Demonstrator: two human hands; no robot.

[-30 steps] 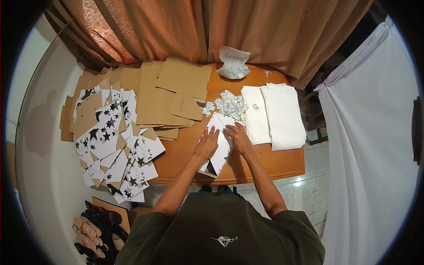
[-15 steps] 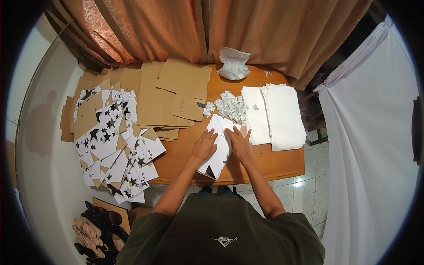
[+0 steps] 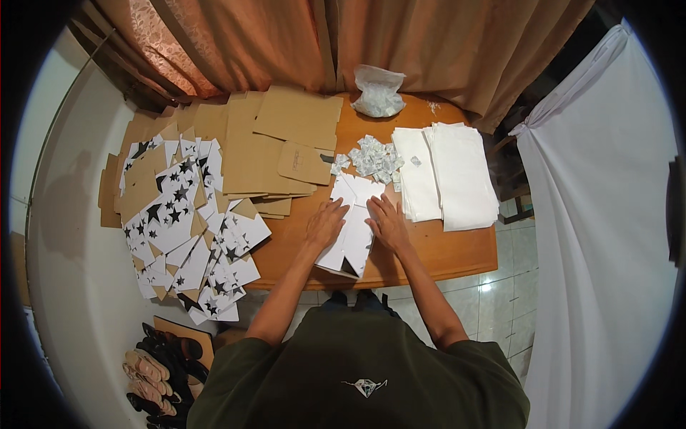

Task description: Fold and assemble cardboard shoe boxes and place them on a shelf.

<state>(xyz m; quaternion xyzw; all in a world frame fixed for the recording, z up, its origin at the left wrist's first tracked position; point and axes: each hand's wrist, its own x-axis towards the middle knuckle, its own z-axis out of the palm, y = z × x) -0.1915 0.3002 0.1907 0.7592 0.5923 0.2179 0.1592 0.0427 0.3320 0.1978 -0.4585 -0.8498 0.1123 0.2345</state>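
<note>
A folded white cardboard piece (image 3: 351,232) with dark star shapes lies flat before me near the table's front edge, its far end showing flaps and notches. My left hand (image 3: 326,225) rests on its left side, fingers stretched forward. Along the right side lies my right hand (image 3: 388,225), its fingers extended over the edge. Just beyond the far end is a loose heap of small clear-and-white packets (image 3: 375,159). To the right sit two stacks of white sheets or bags (image 3: 463,175), a single packet (image 3: 416,161) on the left stack.
Flat brown cardboard pieces (image 3: 263,168) are piled at the back left. Overlapping white star-printed pieces (image 3: 171,213) spread along the table's left side. A plastic bag (image 3: 379,96) stands at the back by the brown curtain (image 3: 400,43). Shoes (image 3: 153,379) lie low on the left.
The white cardboard piece has turned slightly and now lies flatter under my hands. My right thumb, stuck out to the side before, is no longer spread there. The view has shifted slightly.
</note>
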